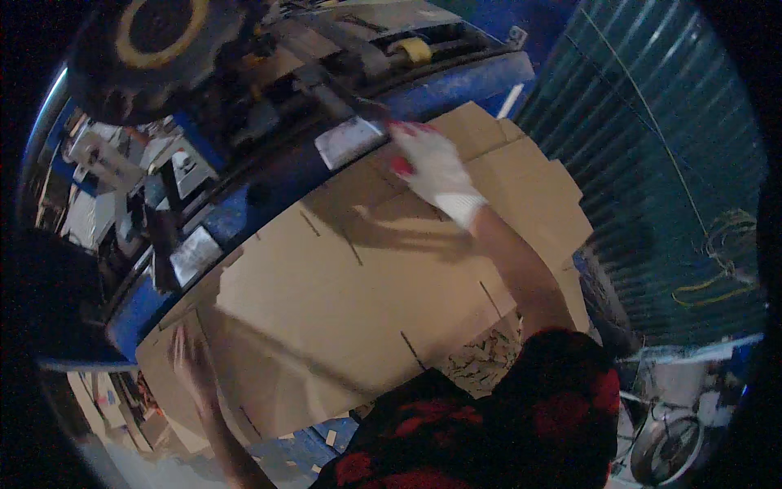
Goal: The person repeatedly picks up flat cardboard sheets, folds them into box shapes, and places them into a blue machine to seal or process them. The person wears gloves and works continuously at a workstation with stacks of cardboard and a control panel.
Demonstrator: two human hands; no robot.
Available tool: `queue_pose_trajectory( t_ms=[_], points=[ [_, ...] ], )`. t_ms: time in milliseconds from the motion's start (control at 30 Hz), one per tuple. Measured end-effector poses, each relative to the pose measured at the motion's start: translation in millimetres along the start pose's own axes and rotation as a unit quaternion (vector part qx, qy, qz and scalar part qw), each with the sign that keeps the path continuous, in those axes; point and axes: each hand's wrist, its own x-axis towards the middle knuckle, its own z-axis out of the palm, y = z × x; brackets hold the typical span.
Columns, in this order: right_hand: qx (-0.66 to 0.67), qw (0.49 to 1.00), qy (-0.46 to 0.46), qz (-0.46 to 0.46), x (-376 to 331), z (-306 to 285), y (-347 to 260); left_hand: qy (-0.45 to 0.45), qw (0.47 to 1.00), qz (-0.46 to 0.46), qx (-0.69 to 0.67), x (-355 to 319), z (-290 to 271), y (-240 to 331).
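Note:
A large die-cut sheet of brown cardboard (326,301), marked with slots and crease lines, lies in front of me against a blue machine (456,85). My bare left hand (189,359) rests on the sheet's left end, its fingers stretched out and slightly blurred. Over the far right part of the sheet is my right hand (432,163), in a white glove with red fingertips. Its thumb stands apart from the fingers, and its shadow falls on the cardboard. The fingertips are close to a metal plate (350,142) and a dark bar (330,98); contact cannot be made out.
A big dark wheel (159,37) with a yellowish ring sits at the upper left of the machine. A second metal plate (195,255) is at its left edge. Green corrugated sheeting (652,147) stands at right. Cardboard scraps (485,359) lie below the sheet.

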Motion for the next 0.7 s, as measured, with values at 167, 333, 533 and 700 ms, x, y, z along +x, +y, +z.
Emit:
queue_pose_trajectory(
  t_ms=[167, 333, 533, 700],
  points=[
    [-0.26, 0.895, 0.034, 0.361, -187.8, -89.6, 46.6, -0.242, 0.93, -0.216, 0.171, -168.7, -21.7, -36.8],
    [0.317, 0.67, 0.281, 0.61, -294.0, -76.4, 64.6, 0.005, 0.948, -0.308, -0.083, -225.1, -23.0, -48.4],
    [0.354, 0.717, 0.37, 0.473, -263.7, -103.0, 50.8, -0.076, 0.964, -0.242, 0.084, -222.4, -25.9, -67.6],
    [0.435, 0.792, 0.26, 0.339, -226.8, -141.0, -45.1, -0.022, 0.939, -0.29, 0.185, -194.1, -71.4, -6.6]
  ],
)
